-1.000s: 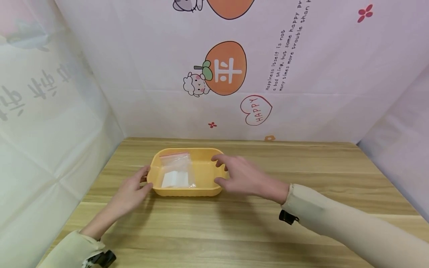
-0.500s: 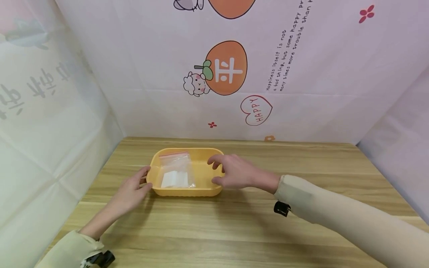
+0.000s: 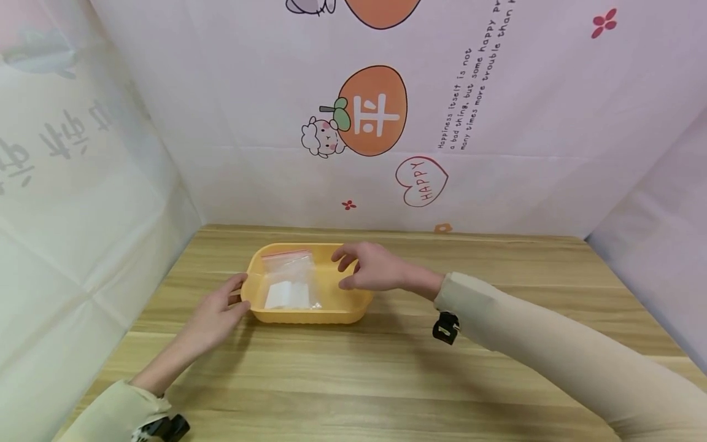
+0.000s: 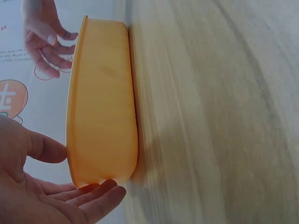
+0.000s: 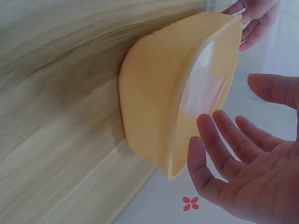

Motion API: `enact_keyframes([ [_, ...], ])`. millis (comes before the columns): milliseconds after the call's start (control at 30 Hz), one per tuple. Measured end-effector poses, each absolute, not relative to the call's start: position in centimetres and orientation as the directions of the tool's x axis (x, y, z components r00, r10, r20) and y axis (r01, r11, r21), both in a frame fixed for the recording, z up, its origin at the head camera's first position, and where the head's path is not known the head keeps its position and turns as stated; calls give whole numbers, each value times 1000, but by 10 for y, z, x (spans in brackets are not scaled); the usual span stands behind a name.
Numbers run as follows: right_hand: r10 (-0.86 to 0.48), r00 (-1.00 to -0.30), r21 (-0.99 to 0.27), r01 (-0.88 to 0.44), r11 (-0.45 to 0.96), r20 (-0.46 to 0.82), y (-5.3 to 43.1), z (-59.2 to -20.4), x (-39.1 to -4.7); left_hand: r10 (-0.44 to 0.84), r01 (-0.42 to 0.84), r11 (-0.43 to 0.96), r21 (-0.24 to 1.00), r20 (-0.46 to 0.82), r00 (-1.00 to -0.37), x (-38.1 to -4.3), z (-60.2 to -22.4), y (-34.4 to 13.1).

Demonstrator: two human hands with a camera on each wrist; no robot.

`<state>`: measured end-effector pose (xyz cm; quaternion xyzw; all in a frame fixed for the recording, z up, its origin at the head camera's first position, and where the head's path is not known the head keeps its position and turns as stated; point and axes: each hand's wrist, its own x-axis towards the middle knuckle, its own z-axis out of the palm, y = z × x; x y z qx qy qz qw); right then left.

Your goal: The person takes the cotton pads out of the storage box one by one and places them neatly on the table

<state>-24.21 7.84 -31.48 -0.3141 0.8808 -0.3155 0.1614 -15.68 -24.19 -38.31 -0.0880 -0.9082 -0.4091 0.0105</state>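
A yellow plastic basket [image 3: 309, 316] with rounded ends stands on the table. Inside it, toward the left, lies a clear zip bag [image 3: 289, 264] with a red-edged seal and white pieces [image 3: 287, 296] in its lower part. My left hand [image 3: 215, 313] holds the basket's left end, thumb at the near corner and fingers against the outer wall. In the left wrist view, the thumb touches the rim and the fingertips [image 4: 105, 191] lie along the end wall. My right hand [image 3: 372, 267] hovers over the basket's right part, fingers apart and loosely bent, holding nothing.
The wood-grain table [image 3: 353, 380] extends in front and to the right of the basket. A printed white cloth [image 3: 248, 184] hangs behind it, and more cloth hangs at both sides. Both sleeves carry a dark wrist camera [image 3: 445, 328].
My right hand has moved left and slightly up, from the basket's right end to over its inside. My left hand, the basket and the bag have stayed in place.
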Motion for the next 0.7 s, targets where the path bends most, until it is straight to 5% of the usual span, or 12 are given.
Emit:
enact_keyframes([
  [700, -615, -750, -808, -192, 557, -246, 71, -325, -258, 140, 137, 610, 781, 64, -988, -152, -386, -221],
])
